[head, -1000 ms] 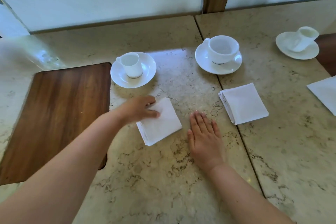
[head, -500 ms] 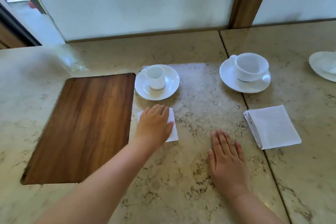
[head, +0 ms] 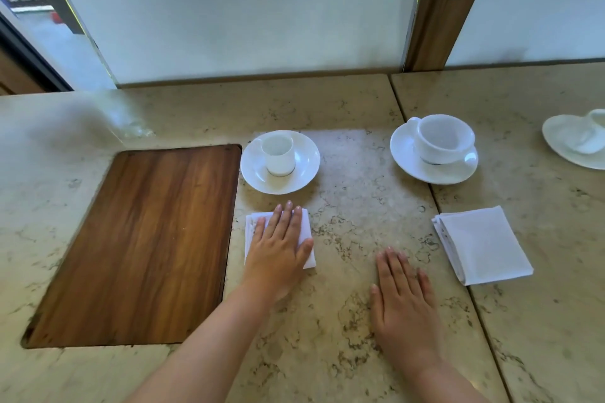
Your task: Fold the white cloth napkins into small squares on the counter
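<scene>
Your left hand [head: 278, 247] lies flat on a folded white napkin [head: 306, 232], palm down, fingers [head: 288, 219] stretched out straight and close together; nothing is pinched or gripped, the hand only presses; the napkin sits on the table [head: 360, 206] just right of the wooden inset board [head: 147, 239] and just near of the small cup and saucer [head: 280, 160]; only its far corners and right edge show round the hand. Your right hand [head: 401, 301] rests flat on bare stone, fingers spread a little, holding nothing, well apart from the napkin under the left. A second napkin [head: 484, 245] lies already folded to a square further right, near of the larger cup and saucer [head: 435, 149]; a third saucer [head: 573, 141] shows at the right edge, part cut off. Step in hand, by my reading: flattening and setting the last fold of the left napkin, which looks to be at its small-square size; how neat its edges lie under the palm, cannot tell. Next move likely calls for lifting the palm straight up so the layers do not drag or spring open; check the corners line up; then look for another napkin to fold, none unfolded being visible here.
</scene>
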